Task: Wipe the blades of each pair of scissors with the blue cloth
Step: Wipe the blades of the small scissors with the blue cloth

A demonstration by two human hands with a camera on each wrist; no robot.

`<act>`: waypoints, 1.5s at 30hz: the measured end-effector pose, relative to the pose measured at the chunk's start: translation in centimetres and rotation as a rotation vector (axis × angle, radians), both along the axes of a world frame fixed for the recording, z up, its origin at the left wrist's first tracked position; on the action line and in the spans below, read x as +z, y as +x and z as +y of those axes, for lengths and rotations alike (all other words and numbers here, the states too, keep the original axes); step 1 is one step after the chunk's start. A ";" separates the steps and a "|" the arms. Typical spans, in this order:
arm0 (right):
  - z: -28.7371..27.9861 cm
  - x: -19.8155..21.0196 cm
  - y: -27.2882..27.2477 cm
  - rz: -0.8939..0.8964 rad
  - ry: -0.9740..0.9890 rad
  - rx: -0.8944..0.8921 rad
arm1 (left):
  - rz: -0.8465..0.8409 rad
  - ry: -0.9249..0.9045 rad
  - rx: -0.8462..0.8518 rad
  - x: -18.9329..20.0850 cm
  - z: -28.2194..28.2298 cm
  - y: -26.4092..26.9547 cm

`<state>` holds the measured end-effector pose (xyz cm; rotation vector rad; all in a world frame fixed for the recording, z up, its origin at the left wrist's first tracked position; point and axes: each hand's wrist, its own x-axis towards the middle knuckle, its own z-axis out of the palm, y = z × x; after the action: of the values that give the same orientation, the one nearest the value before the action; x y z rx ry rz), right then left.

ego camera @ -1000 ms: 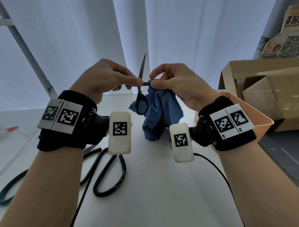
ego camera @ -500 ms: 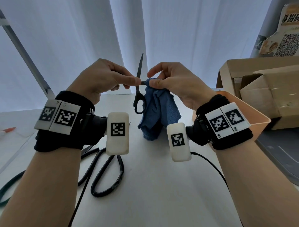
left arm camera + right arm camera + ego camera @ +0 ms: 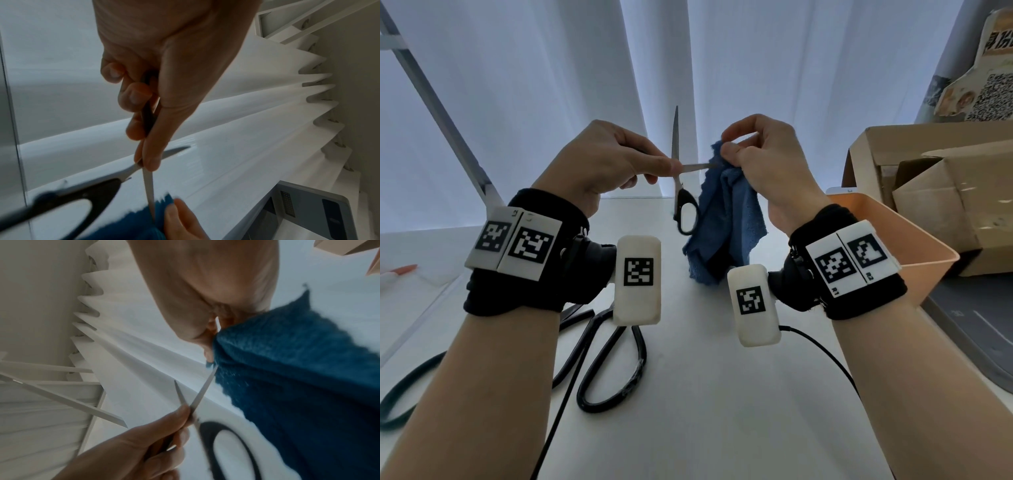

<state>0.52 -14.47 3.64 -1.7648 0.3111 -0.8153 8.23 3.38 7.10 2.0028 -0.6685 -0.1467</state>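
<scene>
Centre frame, above the white table [image 3: 705, 394]: left hand [image 3: 599, 164] pinches one handle of the small scissors [image 3: 677, 161], blades spread open. Right hand [image 3: 763, 161] pinches the blue cloth [image 3: 726, 219] around the tip of the horizontal blade. Large black scissors [image 3: 613, 363] lie lower left, partly hidden by the left wrist. Orange bin [image 3: 914, 246] and cardboard box [image 3: 935, 178] stand at right.

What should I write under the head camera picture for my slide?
Left hand holds open small scissors while right hand pinches the blue cloth around one blade.
</scene>
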 end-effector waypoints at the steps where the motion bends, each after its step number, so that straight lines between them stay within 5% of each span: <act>1: -0.4 0.0 0.0 -0.024 0.001 -0.063 | -0.002 0.000 0.004 0.1 0.2 0.1; 5: -1.4 0.5 -0.5 -0.113 0.024 -0.154 | -0.012 -0.015 0.030 0.1 0.5 0.3; 10: 0.0 1.1 -0.8 -0.170 0.045 -0.026 | -0.027 -0.006 0.034 -0.1 0.2 0.1; 21: 1.7 0.6 -0.6 0.022 -0.153 0.247 | -0.044 -0.001 0.024 -0.4 -0.2 0.1; 27: 1.4 -0.1 -0.4 0.121 -0.393 0.152 | -0.050 0.028 0.000 -0.2 -0.2 0.1; 45: 1.2 -0.6 0.2 0.169 -0.394 0.163 | -0.044 0.017 -0.031 -0.6 -0.9 0.0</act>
<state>0.71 -13.31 3.04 -2.2021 0.1176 -0.6403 8.21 2.47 6.51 2.0180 -0.7289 -0.1270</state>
